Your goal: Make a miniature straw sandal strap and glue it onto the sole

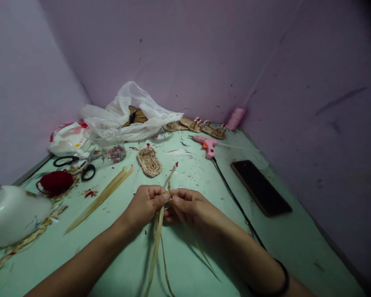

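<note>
Braided fibre strip (170, 178): stood out ahead of my fingertips, over the middle of the green table (216, 177), with a red thread tie (176, 164) at its far end.
Left hand (146, 205): I had the near end of the braid pinched between thumb and bent forefinger, leaving no gap that I could see.
Right hand (193, 206): I pinched the same spot from the other side, thumb and forefinger closed on the fibres, the two hands' tips almost touching; a dark band (285, 278) circled that wrist.
Loose strands (156, 249): hung from my grip toward me, some pale and wide, one thin, another slanting off beneath my right hand.
Woven sole (149, 162): lay flat just beyond my left hand, a red bit at its top.
Flat fibre length (102, 199): lay slantwise to the left.
Farther left: scissors (83, 159), a clear tub of beads (116, 153), dark red yarn (56, 182) and a white bowl (18, 216).
Right side: pink glue gun (207, 144) with its black cord (239, 208), then a dark phone (261, 187).
Back wall: white plastic bag (134, 99), small woven sandals (214, 130) and a pink roll (235, 118).
</note>
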Motion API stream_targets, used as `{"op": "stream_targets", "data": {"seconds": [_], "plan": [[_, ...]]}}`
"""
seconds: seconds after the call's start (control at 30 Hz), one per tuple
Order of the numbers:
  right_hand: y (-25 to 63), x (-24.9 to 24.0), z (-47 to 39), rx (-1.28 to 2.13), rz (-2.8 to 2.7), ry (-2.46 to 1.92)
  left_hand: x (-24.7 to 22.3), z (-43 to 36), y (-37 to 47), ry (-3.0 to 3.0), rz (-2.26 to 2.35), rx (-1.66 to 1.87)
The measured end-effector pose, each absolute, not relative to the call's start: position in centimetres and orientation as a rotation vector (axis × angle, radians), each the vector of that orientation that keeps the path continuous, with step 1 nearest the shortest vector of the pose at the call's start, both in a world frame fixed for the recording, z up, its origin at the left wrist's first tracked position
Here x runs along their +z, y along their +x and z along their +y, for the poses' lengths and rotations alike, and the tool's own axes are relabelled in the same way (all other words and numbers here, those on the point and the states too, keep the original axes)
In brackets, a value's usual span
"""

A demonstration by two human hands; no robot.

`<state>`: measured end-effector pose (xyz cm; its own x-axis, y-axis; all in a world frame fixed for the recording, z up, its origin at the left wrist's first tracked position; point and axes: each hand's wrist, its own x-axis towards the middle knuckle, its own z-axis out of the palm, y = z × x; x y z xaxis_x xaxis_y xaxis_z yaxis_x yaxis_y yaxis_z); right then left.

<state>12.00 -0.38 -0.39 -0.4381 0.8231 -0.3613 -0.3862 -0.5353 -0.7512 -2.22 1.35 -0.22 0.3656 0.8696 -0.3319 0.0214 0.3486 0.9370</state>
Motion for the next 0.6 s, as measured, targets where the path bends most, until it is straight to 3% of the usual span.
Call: {"op": "stream_targets", "data": {"seconds": [0.3, 0.6], "plan": [[11.80, -0.87, -0.15, 1.604, -1.139, -1.307, -0.02, 1.43, -1.74, 1.112, 1.122, 0.641], [11.58, -1.35, -0.25, 1.630, -1.078, -1.173, 0.32, 1.43, -1.80, 1.126, 1.118, 0.675]]}}
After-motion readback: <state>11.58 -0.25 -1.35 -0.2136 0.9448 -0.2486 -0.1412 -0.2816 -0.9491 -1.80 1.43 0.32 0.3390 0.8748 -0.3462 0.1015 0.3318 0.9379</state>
